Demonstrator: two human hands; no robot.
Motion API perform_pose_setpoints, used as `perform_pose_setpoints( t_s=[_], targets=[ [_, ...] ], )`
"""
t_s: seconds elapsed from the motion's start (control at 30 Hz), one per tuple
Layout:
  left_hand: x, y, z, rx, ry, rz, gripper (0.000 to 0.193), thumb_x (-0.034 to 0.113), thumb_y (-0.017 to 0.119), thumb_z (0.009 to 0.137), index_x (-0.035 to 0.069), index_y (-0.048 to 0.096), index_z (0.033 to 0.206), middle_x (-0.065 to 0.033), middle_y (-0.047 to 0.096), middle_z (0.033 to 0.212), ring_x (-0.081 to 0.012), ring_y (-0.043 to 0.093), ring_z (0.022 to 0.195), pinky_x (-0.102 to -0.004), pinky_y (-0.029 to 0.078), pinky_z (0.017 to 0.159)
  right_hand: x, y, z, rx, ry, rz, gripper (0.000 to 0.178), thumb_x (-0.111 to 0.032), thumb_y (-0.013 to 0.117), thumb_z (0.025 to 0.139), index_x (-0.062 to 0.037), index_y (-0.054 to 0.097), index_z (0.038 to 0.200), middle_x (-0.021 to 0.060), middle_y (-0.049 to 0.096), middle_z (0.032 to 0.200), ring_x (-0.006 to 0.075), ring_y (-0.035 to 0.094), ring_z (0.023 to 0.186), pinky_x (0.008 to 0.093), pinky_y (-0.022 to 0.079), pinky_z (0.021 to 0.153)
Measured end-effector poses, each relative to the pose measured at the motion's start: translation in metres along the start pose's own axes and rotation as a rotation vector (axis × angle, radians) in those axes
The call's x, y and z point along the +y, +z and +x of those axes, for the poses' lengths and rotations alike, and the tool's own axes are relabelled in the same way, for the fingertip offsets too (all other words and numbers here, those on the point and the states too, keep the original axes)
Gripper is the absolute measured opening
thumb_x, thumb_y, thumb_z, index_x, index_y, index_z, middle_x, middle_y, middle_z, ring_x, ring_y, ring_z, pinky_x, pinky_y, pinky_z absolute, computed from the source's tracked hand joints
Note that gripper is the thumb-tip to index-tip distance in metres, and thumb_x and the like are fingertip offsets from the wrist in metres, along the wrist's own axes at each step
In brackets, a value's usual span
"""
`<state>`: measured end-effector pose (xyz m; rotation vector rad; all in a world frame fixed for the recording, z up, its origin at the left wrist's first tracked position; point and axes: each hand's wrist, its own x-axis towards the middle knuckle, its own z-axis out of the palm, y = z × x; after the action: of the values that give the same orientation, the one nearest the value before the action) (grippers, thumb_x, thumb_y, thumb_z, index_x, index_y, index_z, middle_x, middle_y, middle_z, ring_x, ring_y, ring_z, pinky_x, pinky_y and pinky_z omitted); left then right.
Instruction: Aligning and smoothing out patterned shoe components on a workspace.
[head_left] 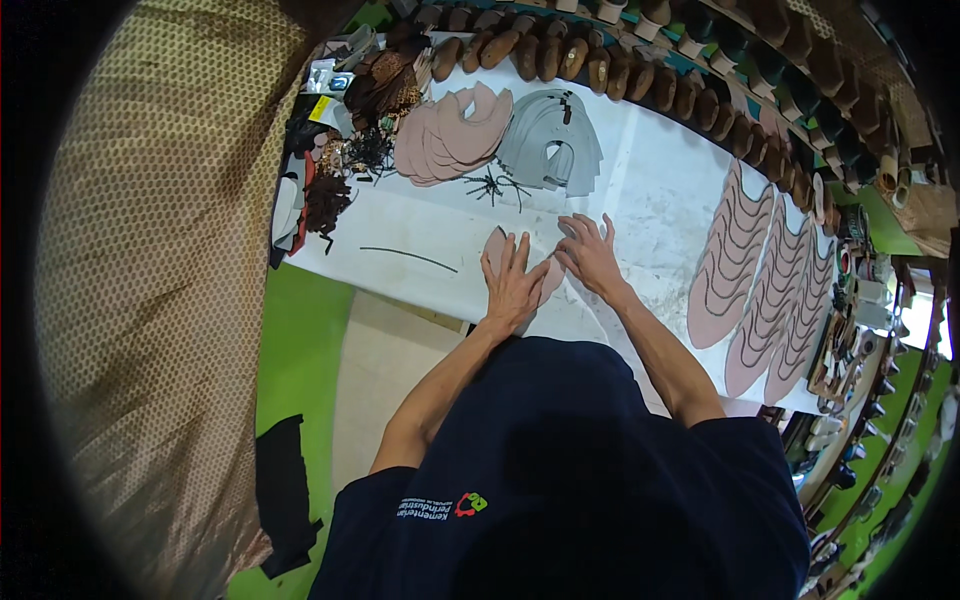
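A pink, leaf-shaped shoe-upper piece (551, 284) lies at the table's near edge, partly covered by my hands. My left hand (513, 287) rests flat on it, fingers stretched and apart, its thumb pointing toward my right hand. Close beside, my right hand (592, 258) bends over the piece's upper right edge. Its thumb and forefinger come together there, while the other fingers stay bent and apart; anything between them is too small to make out. A thin dark strip (408, 257) lies to the left of my hands.
Beyond my hands are stacks of pink pieces (452, 140) and grey pieces (545, 150), with short dark strips (492, 186) before them. Rows of dark-edged pink pieces (735, 260) overlap at right. Brown shoe lasts (575, 58) line the white table's (640, 215) back edge. A patterned curtain (165, 280) hangs left.
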<state>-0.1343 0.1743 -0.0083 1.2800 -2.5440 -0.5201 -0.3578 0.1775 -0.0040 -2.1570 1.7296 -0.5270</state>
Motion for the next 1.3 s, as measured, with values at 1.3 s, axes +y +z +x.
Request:
perform_pose_setpoints(
  t_s=[1.3],
  targets=[
    [0.0, -0.008, 0.019, -0.093, 0.037, 0.074, 0.036, 0.03, 0.068, 0.098, 0.03, 0.073, 0.133, -0.0163, 0.028, 0.175, -0.0414, 0.021, 0.161, -0.0786, 0.012, 0.116, 0.012, -0.005, -0.009, 0.071, 0.21, 0.045, 0.028, -0.036, 0.077, 0.093, -0.0153, 0.081, 0.111, 0.0073, 0.059, 0.147, 0.0272, 0.047, 0.144, 0.0711, 0.016, 0.122]
  ],
)
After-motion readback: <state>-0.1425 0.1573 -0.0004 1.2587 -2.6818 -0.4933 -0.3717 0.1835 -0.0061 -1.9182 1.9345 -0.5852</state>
